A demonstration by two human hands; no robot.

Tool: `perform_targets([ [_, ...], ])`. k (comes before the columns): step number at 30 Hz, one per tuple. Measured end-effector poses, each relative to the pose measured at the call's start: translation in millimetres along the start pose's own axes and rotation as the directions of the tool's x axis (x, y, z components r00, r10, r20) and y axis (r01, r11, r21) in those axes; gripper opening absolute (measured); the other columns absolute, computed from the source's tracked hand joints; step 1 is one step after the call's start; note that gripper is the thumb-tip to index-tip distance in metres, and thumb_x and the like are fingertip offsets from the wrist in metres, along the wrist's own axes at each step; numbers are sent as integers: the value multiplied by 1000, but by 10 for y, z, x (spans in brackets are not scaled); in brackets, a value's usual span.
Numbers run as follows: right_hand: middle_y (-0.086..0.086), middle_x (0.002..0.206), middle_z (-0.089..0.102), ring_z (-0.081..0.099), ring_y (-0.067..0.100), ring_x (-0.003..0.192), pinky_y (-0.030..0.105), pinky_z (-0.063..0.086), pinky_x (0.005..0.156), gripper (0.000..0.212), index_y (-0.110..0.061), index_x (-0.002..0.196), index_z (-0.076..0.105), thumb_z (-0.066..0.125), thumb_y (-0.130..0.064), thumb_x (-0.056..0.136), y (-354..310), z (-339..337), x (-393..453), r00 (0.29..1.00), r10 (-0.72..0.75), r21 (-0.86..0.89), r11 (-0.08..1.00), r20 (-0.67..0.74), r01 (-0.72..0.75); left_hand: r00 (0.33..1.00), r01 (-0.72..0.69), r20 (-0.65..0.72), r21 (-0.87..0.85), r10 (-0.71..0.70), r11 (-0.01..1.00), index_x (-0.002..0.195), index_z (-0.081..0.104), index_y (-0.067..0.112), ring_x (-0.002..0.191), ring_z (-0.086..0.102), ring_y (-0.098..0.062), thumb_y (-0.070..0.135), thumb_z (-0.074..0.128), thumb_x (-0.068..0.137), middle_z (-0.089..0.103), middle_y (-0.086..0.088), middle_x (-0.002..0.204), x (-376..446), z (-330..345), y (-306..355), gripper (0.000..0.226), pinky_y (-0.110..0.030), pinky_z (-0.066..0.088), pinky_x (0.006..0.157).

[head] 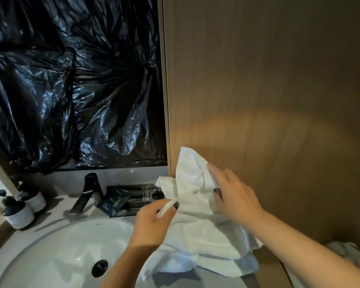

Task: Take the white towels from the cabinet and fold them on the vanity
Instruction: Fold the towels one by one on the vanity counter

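Lying bunched at the vanity's (pixel 56 206) right edge, partly spilling over the rim of the white basin (pixel 50 246), a white towel (pixel 195 204) is rising in a loose peak against the wooden cabinet panel (pixel 258 80). The left hand (pixel 152 223) is pinching a rolled edge of it between thumb and curled fingers — dark polish is showing on one nail. The right hand (pixel 233 194) is reaching in from the right, its fingers curling into the cloth near the peak. More white cloth (pixel 347 252) is showing at the far right. Behind the towel, dark sachets (pixel 114 202) are resting in a black tray (pixel 133 192) near the back edge — their print is too small to read. A black tap (pixel 87 192) is standing beside them, and two pump bottles (pixel 21 208) are sitting at the left edge. Black plastic sheeting (pixel 71 80) is covering the wall above.
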State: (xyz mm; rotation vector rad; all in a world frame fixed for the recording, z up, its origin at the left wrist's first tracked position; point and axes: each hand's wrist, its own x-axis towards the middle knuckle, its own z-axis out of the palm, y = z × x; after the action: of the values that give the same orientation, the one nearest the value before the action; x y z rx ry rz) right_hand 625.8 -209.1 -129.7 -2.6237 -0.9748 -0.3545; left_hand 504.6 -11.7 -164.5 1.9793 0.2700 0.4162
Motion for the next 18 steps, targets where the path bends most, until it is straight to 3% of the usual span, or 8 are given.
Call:
perform_targets([
  [2,1,141,28,36,24,126,28,39,88,75,-36,151,16,53,-20,88,-106,-100,-147,998,-58,-15,998,2,58,994,-94,53,-28,95,995,80,75,23,68,60,-11,25,63,95,70,0,80,-91,-88,205,19,-30,46,64],
  [4,-6,156,9,8,19,145,32,20,113,78,-43,150,18,53,-16,85,-275,-209,-280,986,-161,50,986,44,158,970,-209,110,-64,215,976,91,77,37,86,66,-2,20,64,95,73,18,93,-197,-217,406,21,-14,47,68],
  [5,-11,158,5,0,15,147,33,9,116,78,-46,148,21,52,-15,84,-386,-265,-333,977,-201,121,974,69,192,953,-264,133,-69,271,962,93,75,40,90,65,1,18,64,94,72,23,96,-252,-280,487,25,-10,46,71],
  [6,-14,157,8,-2,11,147,32,3,115,75,-46,146,28,52,-14,83,-504,-321,-379,970,-222,199,959,94,201,939,-310,139,-56,315,949,94,74,42,92,65,1,15,65,94,71,25,96,-307,-334,562,28,-9,45,73],
  [8,-14,150,31,11,8,146,27,4,115,58,-35,136,48,55,-14,83,-724,-426,-457,966,-237,288,937,101,200,925,-367,99,-16,367,930,92,71,44,91,64,0,14,66,93,69,26,94,-417,-418,663,30,-9,44,73],
  [11,-5,113,63,50,16,122,34,33,107,19,-18,104,64,63,-19,85,-990,-598,-560,974,-219,265,937,-63,228,940,-341,-2,-57,342,938,85,71,41,83,63,2,16,67,91,70,26,86,-593,-542,741,26,-9,43,67],
  [13,-1,99,65,56,17,105,37,43,92,8,-13,92,64,65,-20,87,-1127,-720,-637,976,-164,255,947,-145,196,948,-318,-41,-125,316,940,83,73,35,72,61,1,18,69,89,70,21,79,-696,-641,750,18,-11,42,62],
  [18,-2,87,62,56,16,86,37,48,72,7,-13,84,60,66,-14,82,-1431,-990,-784,949,-82,222,963,-304,155,962,-269,-5,-190,274,944,81,74,30,60,53,1,22,76,84,69,14,74,-958,-870,671,8,-12,39,55],
])
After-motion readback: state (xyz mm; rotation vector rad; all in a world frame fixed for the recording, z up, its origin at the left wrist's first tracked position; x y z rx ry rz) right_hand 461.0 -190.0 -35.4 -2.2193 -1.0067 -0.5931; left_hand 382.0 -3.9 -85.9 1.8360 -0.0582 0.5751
